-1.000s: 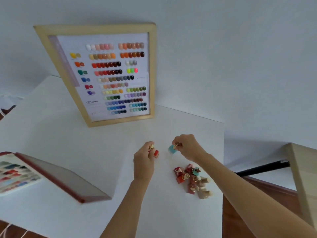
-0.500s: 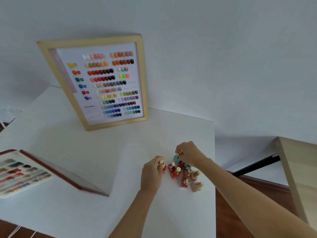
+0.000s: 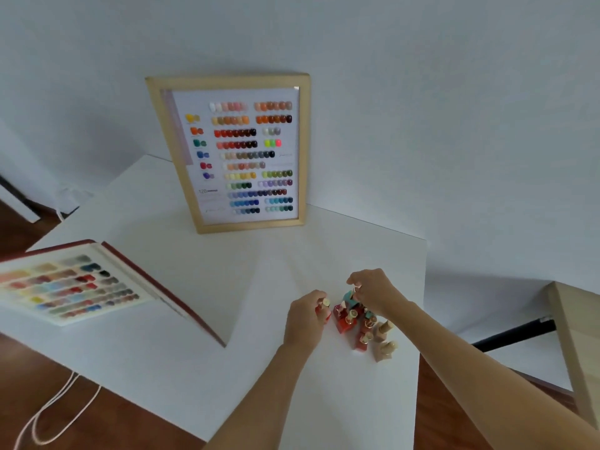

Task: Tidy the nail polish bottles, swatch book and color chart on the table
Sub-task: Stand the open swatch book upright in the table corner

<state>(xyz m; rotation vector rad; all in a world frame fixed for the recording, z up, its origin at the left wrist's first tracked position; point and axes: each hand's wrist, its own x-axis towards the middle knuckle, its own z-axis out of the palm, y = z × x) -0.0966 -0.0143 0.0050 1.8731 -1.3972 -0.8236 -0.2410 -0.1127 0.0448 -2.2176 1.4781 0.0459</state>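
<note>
Nail polish bottles: clustered tight near the right edge of the white table, reds toward the left of the pack, beige ones at the near right, gold caps up.
Left hand: down at the left flank of the cluster, fingers curled in around a red bottle; its gold cap pokes out past the fingertips.
Left fingers: closed on that red bottle, thumb side tucked under and hard to see.
Red bottle position: just beside the cluster's nearest red bottles; whether it rests on the table or is lifted, cannot tell.
Right hand: over the far end of the cluster, knuckles up, fingers bent downward.
Right fingers: pinched on the gold cap of a teal bottle, which hangs tilted right above the red ones.
Teal bottle contact: looks to be touching or almost touching the bottles beneath; too small to settle.
Color chart: wooden frame standing upright at the back of the table, against the wall, rows of colour dots facing forward, well apart from both hands.
Swatch book: lying open at the left of the table, red cover raised along its right side, colour samples showing on the page.
Forearms: both bare, reaching in from the lower right.
</note>
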